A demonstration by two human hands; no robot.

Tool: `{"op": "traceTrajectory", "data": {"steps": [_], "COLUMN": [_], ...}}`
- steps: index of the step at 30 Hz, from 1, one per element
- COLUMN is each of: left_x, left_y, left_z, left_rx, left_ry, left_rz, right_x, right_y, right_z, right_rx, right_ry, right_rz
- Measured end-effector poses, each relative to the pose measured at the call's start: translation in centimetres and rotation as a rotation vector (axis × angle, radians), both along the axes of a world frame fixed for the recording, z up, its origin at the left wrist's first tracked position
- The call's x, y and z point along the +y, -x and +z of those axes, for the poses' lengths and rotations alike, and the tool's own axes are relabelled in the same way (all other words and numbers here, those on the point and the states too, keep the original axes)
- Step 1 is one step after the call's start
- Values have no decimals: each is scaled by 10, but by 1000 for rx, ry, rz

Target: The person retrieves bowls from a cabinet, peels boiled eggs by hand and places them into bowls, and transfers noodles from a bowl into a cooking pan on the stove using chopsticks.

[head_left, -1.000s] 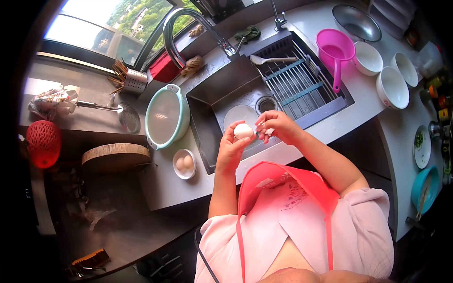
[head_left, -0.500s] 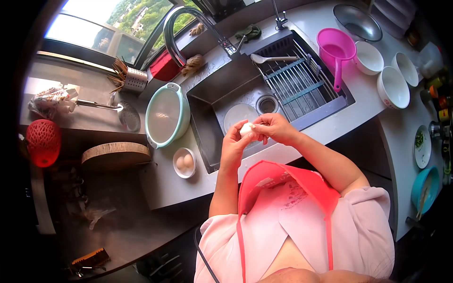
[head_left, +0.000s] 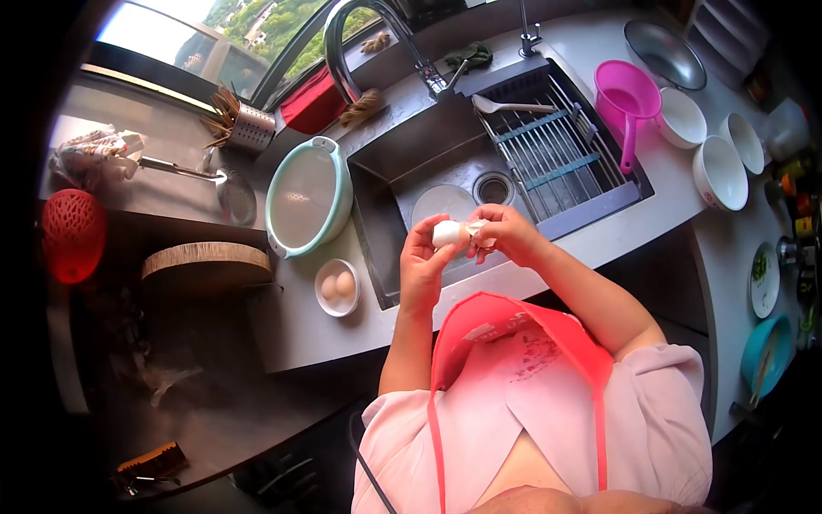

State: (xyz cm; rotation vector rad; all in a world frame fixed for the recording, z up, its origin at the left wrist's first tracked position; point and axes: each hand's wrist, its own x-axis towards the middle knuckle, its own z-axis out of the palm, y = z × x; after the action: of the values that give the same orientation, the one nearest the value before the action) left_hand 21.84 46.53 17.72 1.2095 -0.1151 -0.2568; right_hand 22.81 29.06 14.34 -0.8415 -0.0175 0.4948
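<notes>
A partly peeled boiled egg (head_left: pixel 447 234) is held between the thumb and fingers of my left hand (head_left: pixel 419 261), over the front of the sink (head_left: pixel 377 206). Its white side faces up and a browner patch of shell shows at its right end. My right hand (head_left: pixel 505 233) pinches a piece of eggshell (head_left: pixel 478 228) beside that end. Below and beyond my hands, a pale round plate (head_left: pixel 441 204) lies on the sink floor near the drain (head_left: pixel 494 188). To the left, a white bowl (head_left: pixel 326 307) on the counter holds two unpeeled eggs (head_left: pixel 344 284).
A mint-rimmed basin (head_left: pixel 347 201) stands left of the sink under the faucet (head_left: pixel 334 51). A drying rack (head_left: pixel 548 146) with a white spoon covers the sink's right side. Farther right are a pink ladle (head_left: pixel 629 86) and white bowls (head_left: pixel 719 176). A round chopping board (head_left: pixel 205 265) sits at left.
My right hand has pulled a larger flap of shell away from the egg, and more of the egg shows. The view has shifted slightly.
</notes>
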Motion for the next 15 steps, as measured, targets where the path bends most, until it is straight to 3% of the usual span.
{"op": "traceTrajectory", "data": {"steps": [2, 7, 9, 15], "left_x": [2, 17, 28, 59], "left_y": [2, 2, 0, -4], "left_z": [2, -7, -19, -24], "left_rx": [-26, -20, -134, -32], "left_ry": [-12, -17, -163, -230], "left_rz": [6, -23, -21, -79], "right_x": [7, 25, 29, 53], "right_y": [-2, -5, -4, -1], "right_z": [2, 3, 9, 3], "right_rx": [-10, -38, -62, -60], "right_ry": [-73, 35, 105, 214], "right_rz": [35, 37, 34, 39]}}
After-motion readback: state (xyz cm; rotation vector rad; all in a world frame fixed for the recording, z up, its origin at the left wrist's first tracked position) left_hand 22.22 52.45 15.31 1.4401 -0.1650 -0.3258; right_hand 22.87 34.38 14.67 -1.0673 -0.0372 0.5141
